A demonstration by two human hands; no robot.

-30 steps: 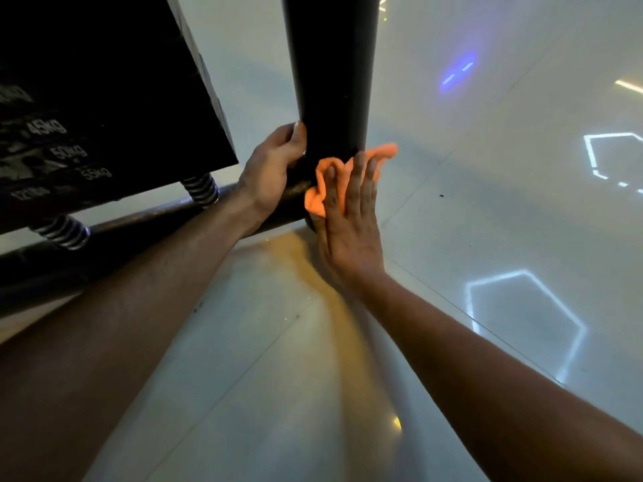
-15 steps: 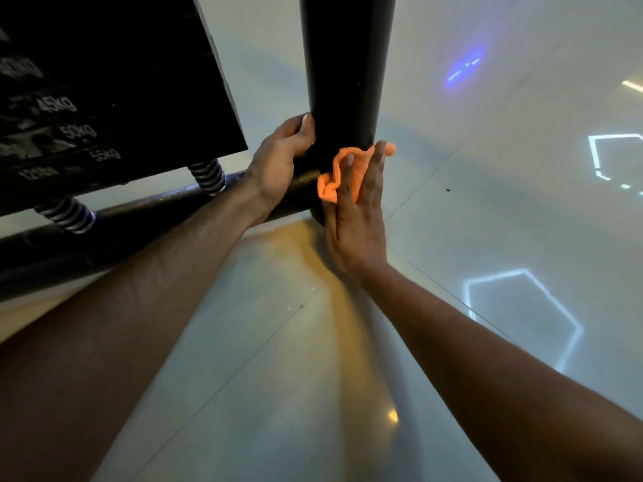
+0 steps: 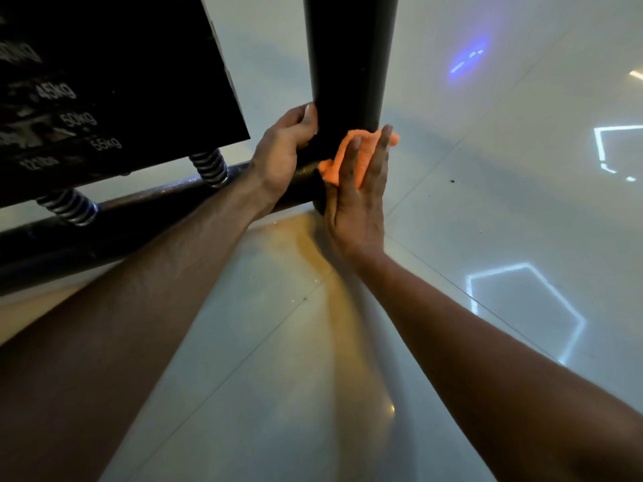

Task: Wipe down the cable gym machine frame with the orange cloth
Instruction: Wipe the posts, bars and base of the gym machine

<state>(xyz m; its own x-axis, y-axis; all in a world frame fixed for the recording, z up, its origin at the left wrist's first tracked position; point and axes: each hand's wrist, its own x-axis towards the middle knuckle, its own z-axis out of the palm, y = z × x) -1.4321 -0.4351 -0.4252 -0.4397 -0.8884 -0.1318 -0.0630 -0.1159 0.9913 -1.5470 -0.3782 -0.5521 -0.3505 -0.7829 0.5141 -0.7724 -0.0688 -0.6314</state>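
The black upright post (image 3: 349, 60) of the cable machine frame stands at top centre and meets a black base bar (image 3: 139, 217) running left along the floor. With straight fingers, my right hand (image 3: 358, 200) presses the orange cloth (image 3: 362, 151) flat against the bottom of the post. My left hand (image 3: 282, 151) grips the left side of the post just above the joint, fingers curled round it. Most of the cloth is hidden under my right fingers.
The black weight stack (image 3: 104, 85), marked 45kg, 50kg and 55kg, hangs at upper left over two coiled springs (image 3: 208, 167) on the base bar. Glossy pale floor tiles (image 3: 487, 220) with reflected lights lie to the right and below.
My right hand has slid the cloth slightly left and down at the post's foot, bunching it smaller under the fingers. My left hand keeps its grip on the post.
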